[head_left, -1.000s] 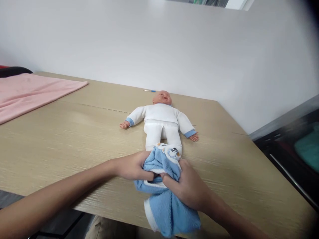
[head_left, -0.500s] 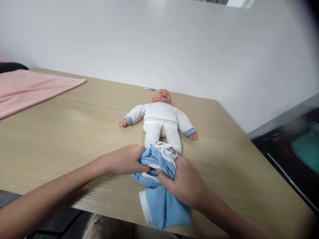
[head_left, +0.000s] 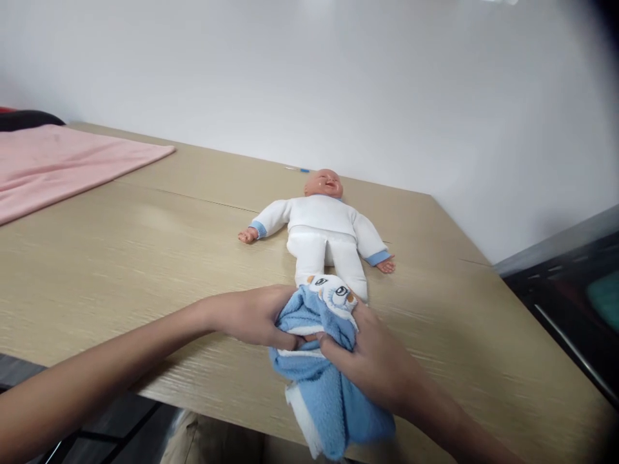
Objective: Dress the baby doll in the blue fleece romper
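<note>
Bunched blue-and-white terry garment (head_left: pixel 309 370) between the two hands, its lower part trailing below them; left hand (head_left: pixel 251 316) and right hand (head_left: pixel 380 354) each pinch a side, thumbs at the opening; beyond, a white-clad doll (head_left: pixel 322 216) lies face-up on the table (head_left: pixel 193 258), pink cloth (head_left: pixel 72 164) far left

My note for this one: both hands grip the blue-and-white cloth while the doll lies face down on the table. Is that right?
Not quite: the doll lies face up on the table, as the head view shows. The rest stands: the left hand and right hand both grip the blue-and-white cloth.
</note>
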The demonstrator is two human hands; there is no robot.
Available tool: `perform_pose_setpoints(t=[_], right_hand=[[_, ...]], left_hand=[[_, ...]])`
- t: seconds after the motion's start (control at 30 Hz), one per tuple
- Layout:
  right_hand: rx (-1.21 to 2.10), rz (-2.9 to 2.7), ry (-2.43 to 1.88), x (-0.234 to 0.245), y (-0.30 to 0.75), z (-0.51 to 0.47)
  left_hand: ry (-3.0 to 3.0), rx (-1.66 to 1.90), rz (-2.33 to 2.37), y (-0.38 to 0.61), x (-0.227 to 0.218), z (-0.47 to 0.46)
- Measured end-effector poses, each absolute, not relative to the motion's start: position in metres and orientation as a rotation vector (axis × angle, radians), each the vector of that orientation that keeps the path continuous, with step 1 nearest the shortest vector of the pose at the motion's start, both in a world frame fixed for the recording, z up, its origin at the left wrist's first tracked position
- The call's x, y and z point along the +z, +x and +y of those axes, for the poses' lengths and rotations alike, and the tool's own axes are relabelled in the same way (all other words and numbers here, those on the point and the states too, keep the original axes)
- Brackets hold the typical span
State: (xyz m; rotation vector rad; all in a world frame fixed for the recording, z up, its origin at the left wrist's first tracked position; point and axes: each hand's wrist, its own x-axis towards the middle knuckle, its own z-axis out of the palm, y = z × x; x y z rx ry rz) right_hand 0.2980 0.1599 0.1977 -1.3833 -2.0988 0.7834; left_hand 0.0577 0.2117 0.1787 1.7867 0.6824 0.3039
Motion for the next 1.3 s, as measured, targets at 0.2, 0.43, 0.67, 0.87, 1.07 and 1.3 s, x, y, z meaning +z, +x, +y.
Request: perform_pose_setpoints(t=[0.2, 0.43, 0.67, 0.87, 1.07, 1.3], right_hand=[[0.767, -1.989, -1.280, 0.200, 0.297, 0.161], [0.857, -1.802, -1.270, 0.191, 0.304, 0.158], [0.591, -1.812, -1.173, 0.181, 0.302, 0.161], [0.719, -1.774, -1.120, 0.181, 0.306, 0.166], [0.767, -1.658, -1.176, 0.174, 0.301, 0.170], [0.797, -1.601, -1.242, 0.169, 0.304, 0.178]], left_hand=[[1.598, 0.428, 0.622, 0.050, 0.171, 0.218], [1.527, 0.640, 0.562, 0.054, 0.177, 0.218], [1.750, 0.773, 0.632, 0.054, 0.166, 0.221], [1.785, 0.821, 0.673, 0.055, 0.154, 0.223], [1.841, 0.841, 0.720, 0.058, 0.153, 0.221], [1.812, 0.885, 0.694, 0.062, 0.150, 0.218]])
